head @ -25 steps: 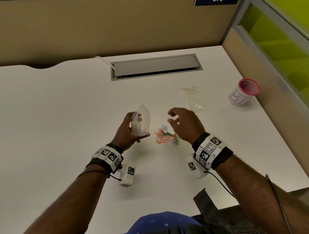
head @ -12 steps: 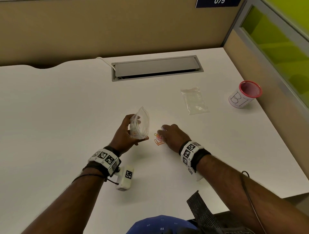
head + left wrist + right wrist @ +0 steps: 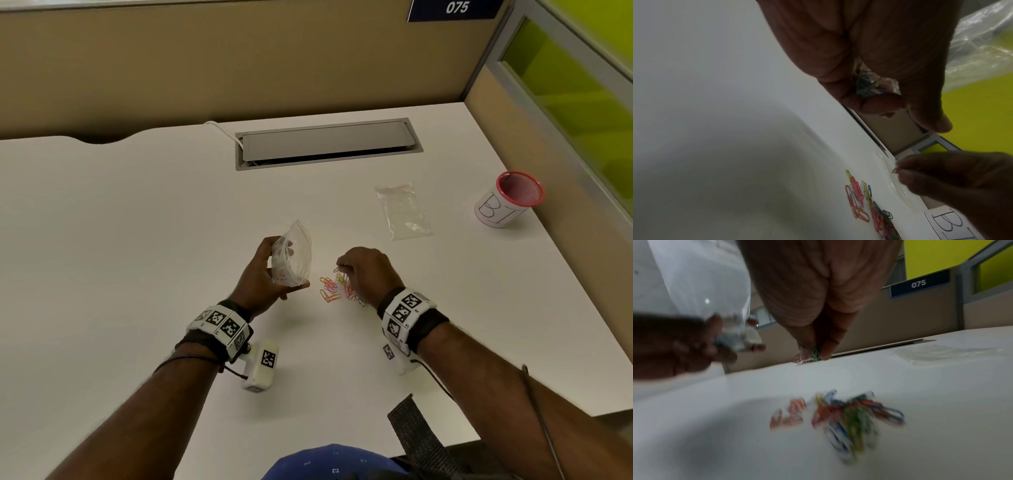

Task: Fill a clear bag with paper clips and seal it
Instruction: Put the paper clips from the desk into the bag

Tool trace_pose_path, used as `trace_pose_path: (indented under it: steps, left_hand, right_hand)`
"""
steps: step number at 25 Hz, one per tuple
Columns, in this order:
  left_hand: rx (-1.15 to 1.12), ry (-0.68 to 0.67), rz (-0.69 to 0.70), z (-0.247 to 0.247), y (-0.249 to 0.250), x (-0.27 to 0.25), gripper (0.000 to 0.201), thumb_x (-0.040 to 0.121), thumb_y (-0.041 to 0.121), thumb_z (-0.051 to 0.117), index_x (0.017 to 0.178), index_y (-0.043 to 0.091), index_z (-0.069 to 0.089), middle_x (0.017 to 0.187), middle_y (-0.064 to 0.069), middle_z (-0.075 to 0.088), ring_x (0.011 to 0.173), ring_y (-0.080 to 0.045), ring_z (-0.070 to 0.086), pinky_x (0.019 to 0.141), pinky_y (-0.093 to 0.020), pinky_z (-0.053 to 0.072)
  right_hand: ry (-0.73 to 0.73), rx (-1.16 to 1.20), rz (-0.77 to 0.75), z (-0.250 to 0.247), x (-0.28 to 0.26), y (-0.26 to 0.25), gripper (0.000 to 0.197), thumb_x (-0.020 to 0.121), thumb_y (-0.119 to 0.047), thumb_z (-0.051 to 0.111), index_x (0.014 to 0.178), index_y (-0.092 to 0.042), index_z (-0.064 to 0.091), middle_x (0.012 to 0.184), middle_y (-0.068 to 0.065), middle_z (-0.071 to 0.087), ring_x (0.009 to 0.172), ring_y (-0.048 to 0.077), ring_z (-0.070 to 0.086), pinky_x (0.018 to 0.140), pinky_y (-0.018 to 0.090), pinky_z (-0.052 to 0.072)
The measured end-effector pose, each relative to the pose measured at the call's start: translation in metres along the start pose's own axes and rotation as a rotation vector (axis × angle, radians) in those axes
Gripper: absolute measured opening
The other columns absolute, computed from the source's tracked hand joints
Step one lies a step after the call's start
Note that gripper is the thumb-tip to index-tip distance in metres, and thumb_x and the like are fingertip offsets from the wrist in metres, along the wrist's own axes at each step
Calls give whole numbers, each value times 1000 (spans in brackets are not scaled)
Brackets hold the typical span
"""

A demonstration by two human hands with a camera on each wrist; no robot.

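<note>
Since half a second ago, right hand [image 3: 368, 274] lifted off the paper clip pile [image 3: 337, 287], pinching a few clips. Head view: left hand [image 3: 263, 277] grips the clear bag [image 3: 293, 255] upright, mouth open, above the white desk [image 3: 137, 240]. Left wrist view: clips show inside the bag. Right wrist view: fingertips [image 3: 824, 352] pinch a green clip [image 3: 815, 353]; pile blurred below.
</note>
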State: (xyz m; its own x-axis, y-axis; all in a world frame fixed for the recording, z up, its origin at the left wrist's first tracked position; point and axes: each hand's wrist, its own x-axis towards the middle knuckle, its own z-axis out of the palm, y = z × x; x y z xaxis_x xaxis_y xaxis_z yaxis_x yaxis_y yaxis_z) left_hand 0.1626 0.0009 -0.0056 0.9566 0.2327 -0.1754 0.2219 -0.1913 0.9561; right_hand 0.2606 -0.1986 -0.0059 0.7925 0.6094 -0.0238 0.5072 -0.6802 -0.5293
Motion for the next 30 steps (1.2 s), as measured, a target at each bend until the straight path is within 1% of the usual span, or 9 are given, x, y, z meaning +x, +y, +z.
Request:
trace_pose_path:
  steps: [3,6,9,11,14,17,21,24,30]
  left_hand:
    - [12,21,-9,1,0,0,77,64,13,88,125,20,43,116,7,53,72,-6,64,48,-28,50]
    - [32,49,-9,2,1,0,73,65,14,88,123,22,44,117,5,53,74,-13,63,49,-26,50]
    - [51,62,-6,4,3,1,71,66,18,88,121,23,44,115,7,53,70,-14,63,49,-26,51]
    - [40,66,-3,6,6,1,69,66,18,87,120,25,44,112,11,54,70,-14,63,49,-27,51]
    - [24,76,5,8,9,0,68,67,17,86,119,28,44,109,12,56,69,-13,63,49,-28,51]
    - [24,91,4,8,8,0,67,68,17,86,120,26,45,108,8,58,65,-17,62,49,-28,51]
    - [19,93,-6,7,5,1,69,67,17,87,121,27,45,112,2,59,62,-16,62,48,-28,51]
    - [7,85,-12,8,4,1,67,66,20,87,118,29,46,111,0,60,57,-10,60,48,-28,49]
    - [-9,78,-16,9,4,4,66,66,18,87,117,31,47,107,-3,63,58,-12,59,48,-29,48]
  right_hand:
    - [198,241,93,-36,-3,-25,10,81,-10,70,90,-9,76,91,8,76,85,18,70,84,31,56]
    - [238,476,153,-74,-5,-58,11,78,-13,75,89,-11,76,85,4,76,76,11,70,77,22,57]
    - [183,685,156,-91,-4,-83,14,77,-12,76,90,-9,76,84,5,76,77,16,72,75,27,60]
    - [133,740,173,-88,-2,-93,14,77,-11,76,90,-8,76,84,6,75,78,19,72,76,33,61]
    - [106,656,201,-77,0,-100,11,78,-12,76,88,-9,76,84,6,75,76,18,72,77,36,61]
    - [132,452,176,-73,1,-105,10,80,-17,74,88,-11,77,88,4,76,76,12,68,77,25,58]
    - [133,130,42,-76,2,-112,15,87,-18,66,97,-12,75,97,4,75,83,15,69,81,24,55]
    - [24,-138,-65,-76,4,-117,18,92,-16,58,104,-12,71,102,6,73,88,18,67,82,26,53]
    - [-31,-161,-77,-76,8,-125,25,87,-16,66,111,-11,67,110,9,68,96,22,66,87,31,54]
